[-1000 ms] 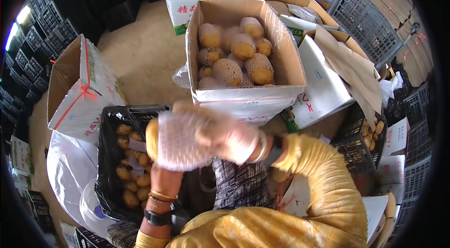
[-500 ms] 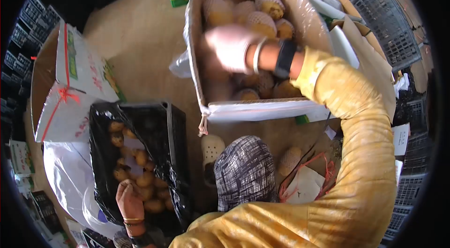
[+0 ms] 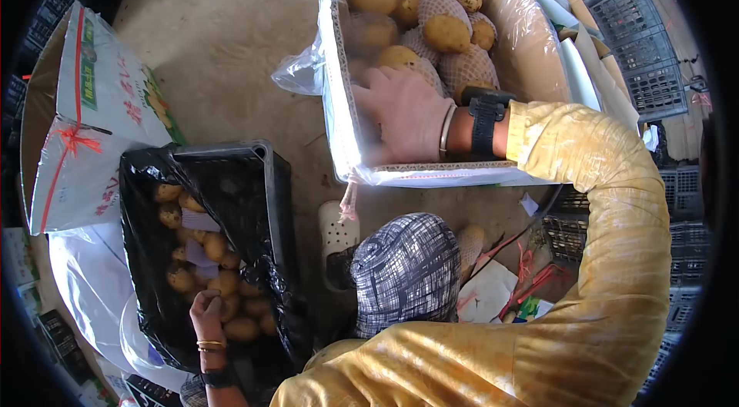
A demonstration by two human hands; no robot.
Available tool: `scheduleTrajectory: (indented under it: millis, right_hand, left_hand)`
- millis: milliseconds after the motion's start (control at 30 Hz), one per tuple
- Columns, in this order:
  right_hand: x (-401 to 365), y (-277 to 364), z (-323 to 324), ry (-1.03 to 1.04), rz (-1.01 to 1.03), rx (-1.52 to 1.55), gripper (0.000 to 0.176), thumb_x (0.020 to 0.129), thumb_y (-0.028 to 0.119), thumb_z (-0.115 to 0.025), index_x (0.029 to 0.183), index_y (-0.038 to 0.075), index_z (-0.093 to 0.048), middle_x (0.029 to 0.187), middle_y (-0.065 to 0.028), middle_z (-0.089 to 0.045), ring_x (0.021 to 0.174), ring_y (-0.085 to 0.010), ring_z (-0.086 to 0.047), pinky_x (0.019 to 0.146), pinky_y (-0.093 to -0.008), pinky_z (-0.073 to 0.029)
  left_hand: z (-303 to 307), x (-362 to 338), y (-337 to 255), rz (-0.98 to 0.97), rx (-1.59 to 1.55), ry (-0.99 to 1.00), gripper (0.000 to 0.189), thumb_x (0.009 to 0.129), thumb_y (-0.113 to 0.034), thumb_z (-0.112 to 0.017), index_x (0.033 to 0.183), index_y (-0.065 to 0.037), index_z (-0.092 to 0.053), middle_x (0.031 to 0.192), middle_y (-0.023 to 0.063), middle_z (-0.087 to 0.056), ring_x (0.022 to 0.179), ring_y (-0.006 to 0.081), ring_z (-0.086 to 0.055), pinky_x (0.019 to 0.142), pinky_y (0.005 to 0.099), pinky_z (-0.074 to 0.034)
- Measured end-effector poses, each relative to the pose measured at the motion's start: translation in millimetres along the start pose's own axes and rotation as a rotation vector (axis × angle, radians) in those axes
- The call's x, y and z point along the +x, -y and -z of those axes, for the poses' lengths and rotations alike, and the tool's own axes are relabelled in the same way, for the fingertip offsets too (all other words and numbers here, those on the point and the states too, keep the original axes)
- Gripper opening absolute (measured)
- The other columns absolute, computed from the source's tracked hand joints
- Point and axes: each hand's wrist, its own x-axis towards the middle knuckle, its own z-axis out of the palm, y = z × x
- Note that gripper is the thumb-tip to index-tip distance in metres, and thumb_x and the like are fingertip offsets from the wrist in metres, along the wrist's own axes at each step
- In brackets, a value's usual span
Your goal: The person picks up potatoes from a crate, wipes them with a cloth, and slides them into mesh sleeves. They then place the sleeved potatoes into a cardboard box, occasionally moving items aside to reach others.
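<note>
My right hand [image 3: 406,116] is low at the left inner side of a plastic-lined cardboard box [image 3: 531,37], beside potatoes in foam nets [image 3: 446,32]. Its back faces up; its fingertips are blurred and partly hidden, so any hold is unclear. My left hand [image 3: 206,316] hangs over a crate [image 3: 271,214] lined with black plastic, its fingers curled together by bare potatoes [image 3: 242,329]. Whatever is between those fingers cannot be made out. Pale purple foam pieces [image 3: 200,253] lie among the potatoes in the crate.
A white carton [image 3: 115,118] with red string stands at the left, a white bag [image 3: 88,284] below it. Grey plastic crates [image 3: 639,45] are at the right. Near my patterned knee [image 3: 406,276] are a perforated shoe [image 3: 339,234] and a net-wrapped potato [image 3: 469,245].
My right hand has moved slightly right and down within the box and is less blurred. My left hand's fingers look more tightly curled. The whole view has shifted a little.
</note>
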Motion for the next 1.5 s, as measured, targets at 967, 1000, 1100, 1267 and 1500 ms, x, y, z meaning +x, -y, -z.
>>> scheduleTrajectory:
  millis: [967, 1000, 1100, 1267, 1500]
  right_hand:
    - [-54.2, 211.1, -42.7, -0.206, 0.106, 1.064, 0.013, 0.081, -0.004, -0.066, 0.093, -0.001, -0.069, 0.084, -0.0043, -0.068, 0.075, -0.0109, -0.063, 0.069, -0.0234, -0.051]
    - [-52.2, 212.9, -40.0, -0.169, 0.104, 1.076, 0.012, 0.082, -0.004, -0.066, 0.094, -0.001, -0.069, 0.083, -0.0033, -0.068, 0.075, -0.0091, -0.062, 0.068, -0.0223, -0.051]
    - [-47.3, 219.5, -30.1, -0.073, 0.064, 1.109, 0.012, 0.084, -0.004, -0.065, 0.094, 0.0, -0.069, 0.081, -0.0013, -0.067, 0.072, -0.0055, -0.061, 0.064, -0.0196, -0.05]
    - [-42.2, 228.9, -20.8, 0.014, 0.162, 1.122, 0.008, 0.083, -0.003, -0.064, 0.09, -0.001, -0.068, 0.072, -0.0026, -0.065, 0.062, -0.0056, -0.059, 0.055, -0.02, -0.046]
    - [-36.4, 212.8, -30.6, 0.008, 0.139, 0.952, 0.005, 0.077, 0.003, -0.065, 0.081, 0.002, -0.067, 0.064, -0.0113, -0.062, 0.054, -0.0211, -0.062, 0.051, -0.0301, -0.047]
  left_hand:
    - [32.7, 68.0, 49.6, 0.001, 0.045, 0.343, 0.029, 0.085, -0.012, -0.053, 0.111, -0.006, -0.065, 0.113, 0.0198, -0.063, 0.109, 0.0338, -0.058, 0.089, 0.0387, -0.048]
    - [42.7, 75.5, 49.7, -0.005, 0.044, 0.343, 0.029, 0.085, -0.012, -0.053, 0.111, -0.006, -0.065, 0.113, 0.0198, -0.063, 0.109, 0.0338, -0.058, 0.089, 0.0387, -0.048]
    - [49.9, 98.6, 77.7, -1.264, 1.091, 0.209, 0.028, 0.083, -0.015, -0.056, 0.108, -0.006, -0.066, 0.102, 0.0178, -0.067, 0.093, 0.0321, -0.066, 0.08, 0.0404, -0.052]
    - [-28.8, 74.4, 102.7, -0.398, 1.497, 0.214, 0.027, 0.083, -0.016, -0.057, 0.107, -0.007, -0.065, 0.116, 0.0143, -0.06, 0.104, 0.0327, -0.06, 0.087, 0.0439, -0.049]
    - [-54.1, 67.0, 107.0, -0.427, 1.405, -0.031, 0.04, 0.083, -0.03, -0.056, 0.115, -0.007, -0.057, 0.12, 0.0202, -0.057, 0.099, 0.0348, -0.062, 0.086, 0.0505, -0.045]
